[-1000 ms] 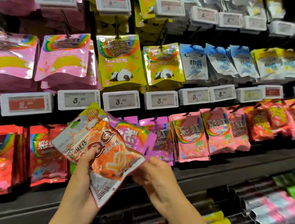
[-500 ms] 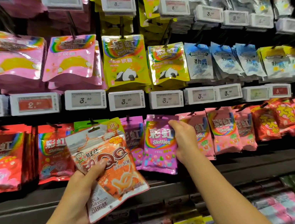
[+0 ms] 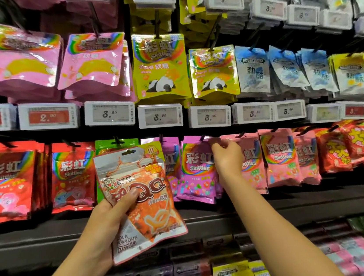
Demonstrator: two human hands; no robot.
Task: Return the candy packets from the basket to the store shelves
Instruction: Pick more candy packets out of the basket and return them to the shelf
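Two bare hands reach up toward the candy display. Nearest, the left hand [image 3: 108, 218] grips an orange QQ packet [image 3: 141, 200] by its lower left side, thumb pressed across the front, holding it upright and slightly tilted in front of the lower row of hanging packs. Further in, the right hand [image 3: 227, 157] pinches the top right corner of a purple Skittles packet [image 3: 195, 170], fingers curled at the hook where that packet hangs; the packet sits in the lower row between other purple packs on its left and pink Skittles packs [image 3: 279, 158] on its right. Left of the QQ packet hang red Skittles packs [image 3: 73, 174]. Above the row runs a strip of price tags [image 3: 160, 116]. Behind those, the upper row holds yellow panda packs [image 3: 161, 67], with pink banana packs [image 3: 91, 61] to their left and blue Doublemint packs [image 3: 253, 69] to their right
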